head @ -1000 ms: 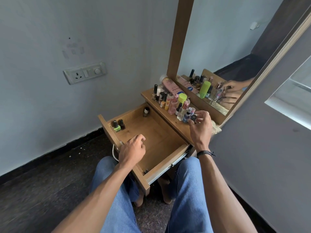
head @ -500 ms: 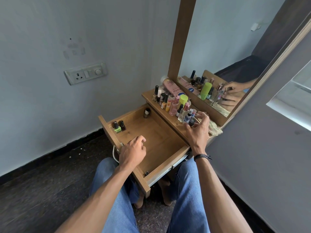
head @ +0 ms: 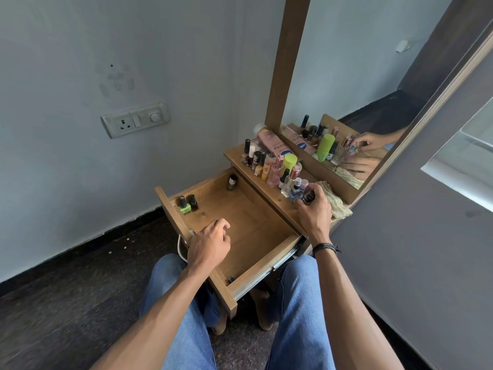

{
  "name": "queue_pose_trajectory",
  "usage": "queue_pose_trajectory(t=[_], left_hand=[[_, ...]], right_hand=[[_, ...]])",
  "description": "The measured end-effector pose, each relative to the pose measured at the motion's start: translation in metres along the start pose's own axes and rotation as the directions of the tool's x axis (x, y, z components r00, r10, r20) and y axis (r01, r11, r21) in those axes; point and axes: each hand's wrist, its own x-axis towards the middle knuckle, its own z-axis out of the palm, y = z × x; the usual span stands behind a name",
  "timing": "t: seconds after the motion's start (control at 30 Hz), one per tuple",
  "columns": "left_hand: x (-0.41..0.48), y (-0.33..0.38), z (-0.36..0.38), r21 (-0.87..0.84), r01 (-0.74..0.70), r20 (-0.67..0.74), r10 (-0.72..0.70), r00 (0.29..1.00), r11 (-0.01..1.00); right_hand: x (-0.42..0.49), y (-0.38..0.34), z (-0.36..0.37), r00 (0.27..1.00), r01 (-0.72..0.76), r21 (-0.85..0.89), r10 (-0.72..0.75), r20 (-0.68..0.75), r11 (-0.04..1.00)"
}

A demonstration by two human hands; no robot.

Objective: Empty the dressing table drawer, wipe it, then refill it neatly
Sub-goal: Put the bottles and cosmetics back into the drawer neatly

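Since the earlier frame, right hand (head: 312, 212) had closed its fingers around a dark bottle (head: 309, 196) beside the drawer (head: 256, 231). Left hand (head: 210, 243), loosely curled, held nothing. I judged neighbouring bottles (head: 289, 186) could topple on lift-off.

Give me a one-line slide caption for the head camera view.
Right hand grips a small dark bottle on the dressing table top while the left hand rests in the nearly empty open drawer.
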Motion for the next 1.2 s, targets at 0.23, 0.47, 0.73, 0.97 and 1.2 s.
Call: queue_pose_trajectory(t=[0.23,0.47,0.73,0.97,1.2], left_hand=[[0.000,-0.001,0.000,-0.007,-0.001,0.014,0.001,1.000,1.000],[0.000,-0.002,0.001,-0.011,-0.003,0.010,0.003,1.000,1.000],[0.002,-0.005,0.002,-0.106,-0.057,0.009,0.059,0.998,0.993],[-0.001,-0.008,-0.016,-0.646,-0.025,0.136,0.147,0.980,0.763],[-0.002,-0.014,-0.008,-0.645,-0.053,-0.008,0.063,0.998,0.763]], right_hand=[[-0.002,-0.002,0.000,0.998,-0.021,0.008,0.021,-0.051,1.000],[-0.011,0.001,-0.001,0.988,-0.035,0.031,0.039,-0.147,0.999],[-0.061,-0.007,-0.002,0.982,-0.038,0.180,0.070,-0.174,0.983],[-0.112,-0.014,0.048,0.940,0.134,0.057,-0.145,0.310,0.989],[-0.113,-0.016,0.080,0.878,0.212,0.037,-0.207,0.431,0.976]])
